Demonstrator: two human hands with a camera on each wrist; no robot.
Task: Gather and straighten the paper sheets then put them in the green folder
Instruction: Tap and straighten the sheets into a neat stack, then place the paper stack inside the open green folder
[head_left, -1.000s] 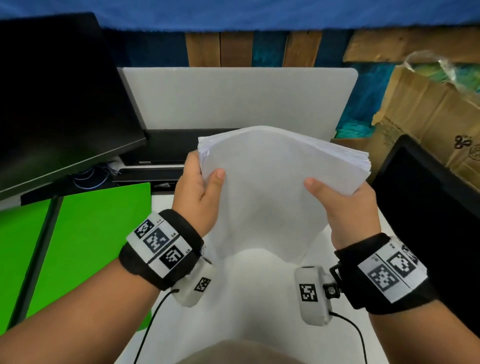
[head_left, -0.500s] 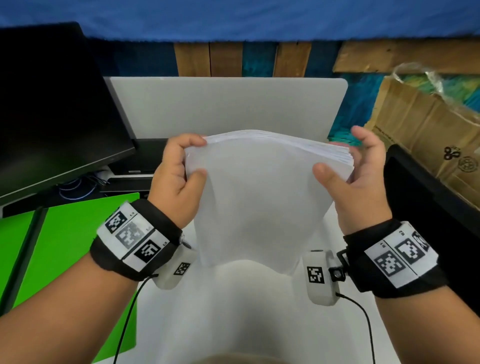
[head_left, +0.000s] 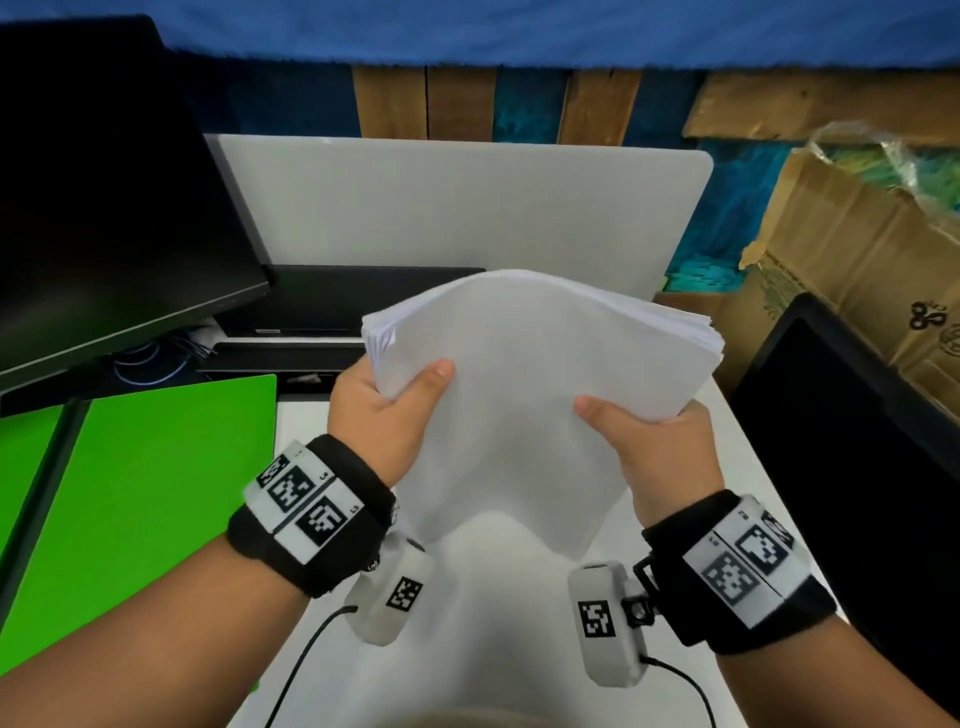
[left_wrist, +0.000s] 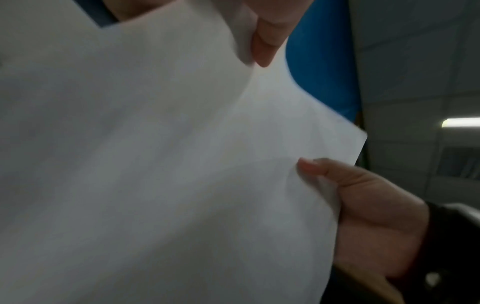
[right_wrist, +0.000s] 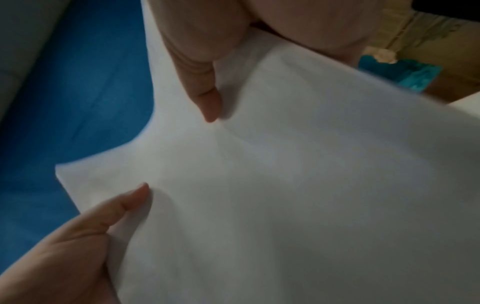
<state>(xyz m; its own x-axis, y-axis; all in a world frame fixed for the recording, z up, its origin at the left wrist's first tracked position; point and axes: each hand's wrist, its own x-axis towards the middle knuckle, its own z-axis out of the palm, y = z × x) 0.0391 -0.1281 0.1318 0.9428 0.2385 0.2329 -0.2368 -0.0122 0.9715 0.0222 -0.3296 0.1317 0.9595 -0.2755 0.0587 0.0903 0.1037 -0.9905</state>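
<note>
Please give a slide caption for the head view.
Both hands, left hand and right hand, grip the paper stack beside the green folder.

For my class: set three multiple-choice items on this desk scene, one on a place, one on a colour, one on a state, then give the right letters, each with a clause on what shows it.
1. Where does the folder lie relative to the paper stack?
A. To its left
B. To its right
C. On top of it

2. What colour is the folder?
A. Red
B. Green
C. Yellow

3. How is the paper stack held?
A. Flat on the desk, untouched
B. By one hand only
C. Raised, in the grip of both hands

Key: 1 A, the folder lies on the desk left of the stack. 2 B, its cover is bright green. 3 C, the left hand and the right hand each pinch a side of the stack.
</note>
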